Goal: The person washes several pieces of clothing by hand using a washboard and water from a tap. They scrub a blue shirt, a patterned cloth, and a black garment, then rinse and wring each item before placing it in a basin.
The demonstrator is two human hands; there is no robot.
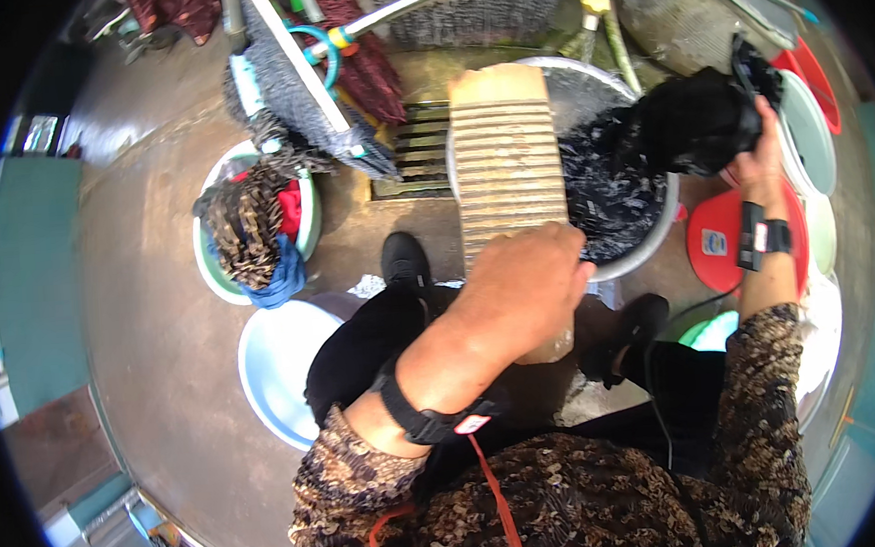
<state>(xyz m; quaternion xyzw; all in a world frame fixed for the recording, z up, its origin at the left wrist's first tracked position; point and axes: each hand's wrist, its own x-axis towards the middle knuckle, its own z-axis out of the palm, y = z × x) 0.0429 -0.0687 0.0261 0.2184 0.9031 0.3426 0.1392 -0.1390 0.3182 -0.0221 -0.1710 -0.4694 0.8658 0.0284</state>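
A ridged wooden washboard leans over the left side of a large metal basin. My left hand lies across the lower part of the board, its fingers curled at the right edge. Wet black cloth is bunched in my right hand, raised at the basin's right side. Its lower end hangs towards the dark water, where ripples and glints show. Part of the basin is hidden behind the board.
Water runs from a tap with a yellow fitting. A mop stands beside a floor drain. Left are a green basin of clothes and a pale blue basin. Red and white buckets crowd the right.
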